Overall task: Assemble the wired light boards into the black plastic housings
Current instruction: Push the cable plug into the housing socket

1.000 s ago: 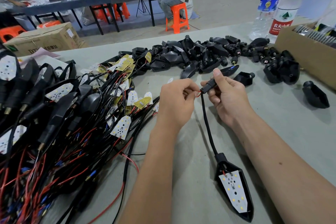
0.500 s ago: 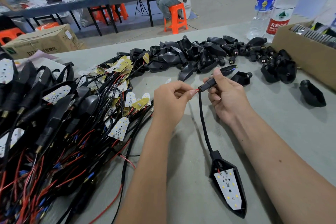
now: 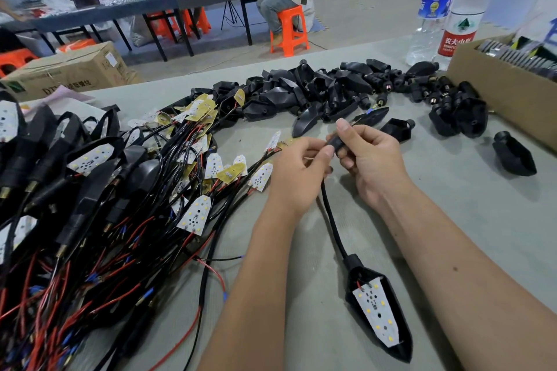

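Observation:
My right hand (image 3: pixel 372 161) grips a small black connector (image 3: pixel 337 142) at the end of a black cable (image 3: pixel 331 220). My left hand (image 3: pixel 297 173) pinches the same cable end right beside it. The cable runs down to a black plastic housing (image 3: pixel 398 337) lying near the table's front, with a white light board (image 3: pixel 376 313) seated inside it. Loose white and yellow light boards (image 3: pixel 193 217) with red and black wires lie in a tangle at the left. A heap of empty black housings (image 3: pixel 319 93) sits across the back of the table.
A cardboard box (image 3: pixel 506 90) of parts stands at the right, with two water bottles (image 3: pixel 458 9) behind it. One black housing (image 3: pixel 514 153) lies alone at the right. Finished wired housings (image 3: pixel 45 166) pile up at far left. People sit at a distant table.
My left hand has closed in on the connector, covering the red wire tip that showed earlier. The housing on the cable has shifted slightly on the table.

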`<state>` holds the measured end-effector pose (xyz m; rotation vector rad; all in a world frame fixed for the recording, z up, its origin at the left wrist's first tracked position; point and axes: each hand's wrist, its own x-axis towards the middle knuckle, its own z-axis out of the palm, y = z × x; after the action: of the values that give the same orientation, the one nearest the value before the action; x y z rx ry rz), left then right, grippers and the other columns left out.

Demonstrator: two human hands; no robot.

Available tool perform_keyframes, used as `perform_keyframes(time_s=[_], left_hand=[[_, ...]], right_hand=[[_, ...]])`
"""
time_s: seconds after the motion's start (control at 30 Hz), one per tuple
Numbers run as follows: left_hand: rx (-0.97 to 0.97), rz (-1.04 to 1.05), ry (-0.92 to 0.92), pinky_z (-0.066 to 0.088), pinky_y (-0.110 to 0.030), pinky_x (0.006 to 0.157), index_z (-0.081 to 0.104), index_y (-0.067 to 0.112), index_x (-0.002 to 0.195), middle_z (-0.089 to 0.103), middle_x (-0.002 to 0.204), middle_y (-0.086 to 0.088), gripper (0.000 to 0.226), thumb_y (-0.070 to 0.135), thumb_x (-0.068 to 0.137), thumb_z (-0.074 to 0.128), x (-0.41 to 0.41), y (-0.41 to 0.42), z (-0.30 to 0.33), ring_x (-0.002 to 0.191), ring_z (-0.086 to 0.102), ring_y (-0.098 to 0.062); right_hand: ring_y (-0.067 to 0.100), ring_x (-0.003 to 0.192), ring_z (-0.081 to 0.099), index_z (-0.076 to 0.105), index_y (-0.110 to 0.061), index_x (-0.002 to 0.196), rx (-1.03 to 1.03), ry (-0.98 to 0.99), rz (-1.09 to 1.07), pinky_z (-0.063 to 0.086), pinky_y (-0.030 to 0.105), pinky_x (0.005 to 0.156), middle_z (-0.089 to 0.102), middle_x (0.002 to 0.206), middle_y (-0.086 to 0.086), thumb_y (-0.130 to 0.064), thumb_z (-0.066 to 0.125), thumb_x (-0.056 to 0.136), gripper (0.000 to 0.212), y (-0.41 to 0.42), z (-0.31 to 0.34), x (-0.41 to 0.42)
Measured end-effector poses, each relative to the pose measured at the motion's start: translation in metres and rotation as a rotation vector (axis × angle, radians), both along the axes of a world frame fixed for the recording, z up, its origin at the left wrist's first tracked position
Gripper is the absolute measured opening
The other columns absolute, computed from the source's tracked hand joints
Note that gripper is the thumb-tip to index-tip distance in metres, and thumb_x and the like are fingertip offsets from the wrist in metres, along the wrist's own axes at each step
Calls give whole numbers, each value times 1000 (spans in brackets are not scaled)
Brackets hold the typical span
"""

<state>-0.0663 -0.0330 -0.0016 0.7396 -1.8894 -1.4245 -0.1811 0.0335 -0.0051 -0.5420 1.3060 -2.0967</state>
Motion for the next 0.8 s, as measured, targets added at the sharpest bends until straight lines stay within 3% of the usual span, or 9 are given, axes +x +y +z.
perform_keyframes(time_s=[0.13,0.27,0.37,0.5,0.6,0.8], left_hand=[[42,-19,14,58,-26,66,67,4,97,70,79,-10,13,9,103,57,1,0,2,64,68,-15],[130,-82,-22,56,-30,65,66,1,96,68,74,-6,25,15,108,49,3,-1,4,61,66,-14],[157,-108,-39,57,-37,71,66,0,98,68,74,-5,24,17,107,52,5,-1,5,63,67,-16],[251,-145,-37,59,-29,64,68,1,96,68,71,-3,18,16,103,60,8,1,10,60,68,-16],[356,-177,-57,52,-22,54,67,3,96,63,66,2,16,18,101,64,11,1,12,53,63,-13],[427,-249,-89,49,-21,59,72,6,95,67,69,2,12,18,94,73,18,-7,12,56,59,-10]], right_hand=[[9,58,54,74,1,95,-33,-44,64,47,18,52,70,94,15,-23,65,100,25,1,1,-3],[10,56,53,77,-1,90,-1,12,-7,44,19,51,67,77,11,-18,69,98,21,1,-3,-5],[9,58,53,76,-1,87,-14,16,-50,41,19,48,73,84,10,-19,69,99,22,1,-4,-6],[9,60,53,75,0,88,-15,-2,-95,42,20,49,75,86,10,-17,66,100,23,2,-2,-9],[10,60,52,74,0,87,-15,-24,-104,42,19,49,73,87,11,-17,65,101,24,2,-1,-11],[8,55,52,69,-1,85,-74,-232,-227,42,16,46,71,74,9,-13,66,100,20,8,6,-25]])
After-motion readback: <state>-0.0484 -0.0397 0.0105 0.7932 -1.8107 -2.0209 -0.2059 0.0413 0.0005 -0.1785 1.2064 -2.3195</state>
